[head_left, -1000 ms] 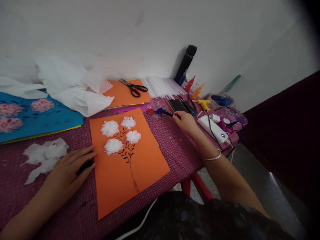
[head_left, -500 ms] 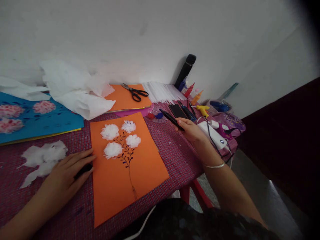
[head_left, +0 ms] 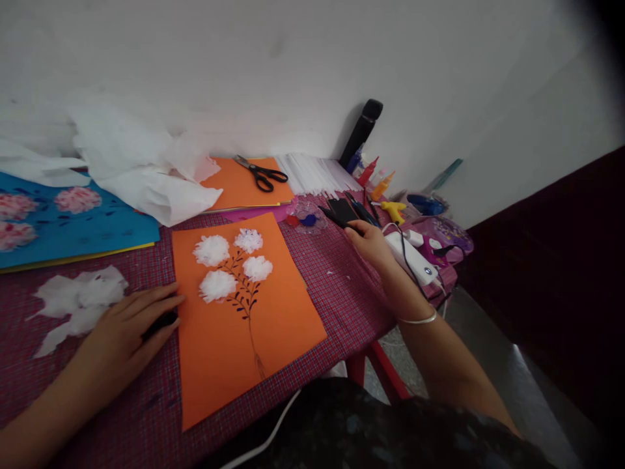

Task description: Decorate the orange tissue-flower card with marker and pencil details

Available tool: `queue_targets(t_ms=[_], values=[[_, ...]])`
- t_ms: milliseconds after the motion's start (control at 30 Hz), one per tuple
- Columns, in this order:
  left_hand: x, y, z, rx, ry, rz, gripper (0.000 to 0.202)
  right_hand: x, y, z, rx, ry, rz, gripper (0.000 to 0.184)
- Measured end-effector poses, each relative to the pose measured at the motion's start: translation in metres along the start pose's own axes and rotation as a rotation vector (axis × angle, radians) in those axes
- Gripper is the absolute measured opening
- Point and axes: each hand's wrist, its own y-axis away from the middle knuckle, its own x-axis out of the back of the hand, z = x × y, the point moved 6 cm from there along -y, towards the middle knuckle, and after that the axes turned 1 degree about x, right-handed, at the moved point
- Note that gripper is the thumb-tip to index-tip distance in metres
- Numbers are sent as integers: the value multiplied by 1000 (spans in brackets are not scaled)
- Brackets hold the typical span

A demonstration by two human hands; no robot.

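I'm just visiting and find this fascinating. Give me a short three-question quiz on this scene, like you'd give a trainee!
1. True or false: the right hand holds a dark pen-shaped tool.
2. How many fluffy blooms are on the orange sheet with the drawn stem?
3. Fill in: the scissors lie on ____ paper.

Key: 1. True. 2. Four. 3. Orange.

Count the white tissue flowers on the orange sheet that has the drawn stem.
4: upper-left flower, upper-right flower, lower-right flower and lower-left flower, all on the far half of the orange sheet. None appears hidden.
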Motion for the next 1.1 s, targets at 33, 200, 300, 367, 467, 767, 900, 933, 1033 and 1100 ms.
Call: queue_targets(t_ms=[33, 200, 300, 367, 467, 767, 900, 933, 1033, 1100], values=[[0, 0, 0, -1, 0, 3, 40, 0, 0, 0, 18, 63, 6, 30], [1, 1, 0, -16, 5, 5, 38, -5, 1, -7, 103, 287, -35, 33], [-1, 1, -1, -20, 2, -6, 39, -9, 0, -7, 86, 365, -61, 32], [-2, 2, -2, -23, -1, -9, 40, -10, -1, -7, 57, 425, -52, 29], [-2, 3, -2, -40, -17, -6, 41, -11, -3, -13, 72, 494, -39, 26], [-2, 4, -1, -66, -47, -38, 39, -15, -11, -24, 78, 597, -92, 25], [-1, 3, 2, -84, -49, -32, 38, -16, -17, -22, 82, 610, -105, 25], [0, 3, 3, -89, -50, -33, 38, -17, -18, -21, 85, 613, -106, 25], [-1, 3, 2, -83, -48, -46, 37, -18, -21, -21, 102, 611, -118, 25], [-1, 3, 1, -72, -42, -48, 37, -19, -22, -21, 110, 610, -128, 24]])
